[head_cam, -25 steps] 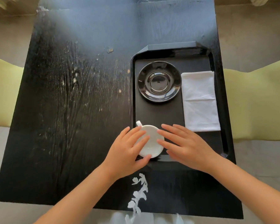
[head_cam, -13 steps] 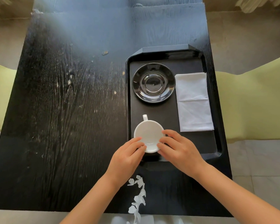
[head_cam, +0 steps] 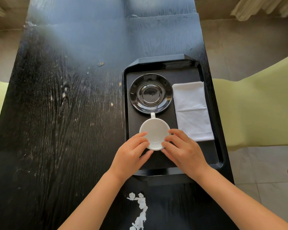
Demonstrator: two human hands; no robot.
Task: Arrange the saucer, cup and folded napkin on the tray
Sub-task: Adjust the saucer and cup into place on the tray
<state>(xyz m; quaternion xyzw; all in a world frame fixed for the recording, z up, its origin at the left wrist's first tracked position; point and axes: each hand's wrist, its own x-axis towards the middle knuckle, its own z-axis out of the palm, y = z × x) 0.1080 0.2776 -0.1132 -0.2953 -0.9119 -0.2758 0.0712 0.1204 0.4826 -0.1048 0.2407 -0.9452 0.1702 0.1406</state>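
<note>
A black tray [head_cam: 204, 153] lies on the right part of the dark table. On its far left sits a glossy black saucer [head_cam: 150, 93]. A folded white napkin [head_cam: 192, 111] lies to the saucer's right. A white cup [head_cam: 154, 131] is just in front of the saucer, its handle pointing away and reaching the saucer's near rim. My left hand [head_cam: 131, 156] grips the cup's near left side and my right hand [head_cam: 184, 151] grips its near right side. I cannot tell whether the cup rests on the tray or is raised.
The long black wooden table [head_cam: 56, 122] stretches away, with pale specks on its left half. Yellow-green seats [head_cam: 259, 110] flank both sides. White flower decoration [head_cam: 140, 211] shows at the near edge.
Both hands have moved the cup away from me, from the tray's near edge up to the saucer. Its handle has turned to point straight at the saucer.
</note>
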